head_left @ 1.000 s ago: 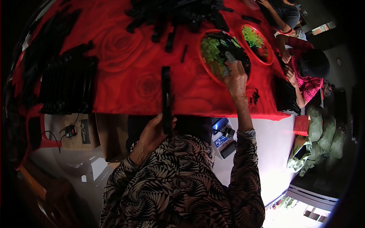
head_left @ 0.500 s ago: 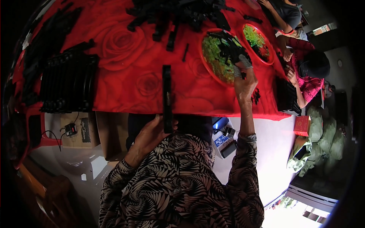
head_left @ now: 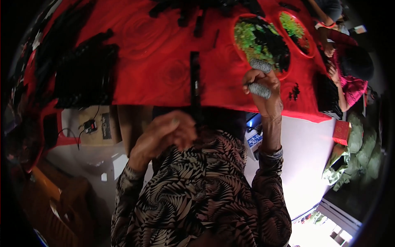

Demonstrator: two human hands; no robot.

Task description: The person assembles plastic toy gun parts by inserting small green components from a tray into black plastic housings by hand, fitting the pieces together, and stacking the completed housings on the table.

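A long, narrow black bar [head_left: 194, 76] lies across the front edge of the red table, its near end sticking out toward me. Beside that near end is my left hand [head_left: 166, 131], fingers bent and smeared by motion; whether it touches the bar is unclear. My right hand [head_left: 265, 88], with grey patterned covers on two fingers, is closed in a pinch just in front of a round red-rimmed tray [head_left: 240, 48]. Whatever the pinch holds is too small to make out. Green-yellow small pieces [head_left: 251, 39] and black pieces [head_left: 271, 45] fill that tray.
A second red-rimmed tray [head_left: 311, 48] of similar pieces stands to the right. Black parts [head_left: 86, 76] are stacked in a row at left, with more along the far side. Another person in pink [head_left: 352, 88] works at the right edge. A cardboard box [head_left: 96, 125] sits below the table.
My right hand has come out of the tray toward me. My left hand has shifted up from the bar's lower end and turned. The whole view has shifted slightly.
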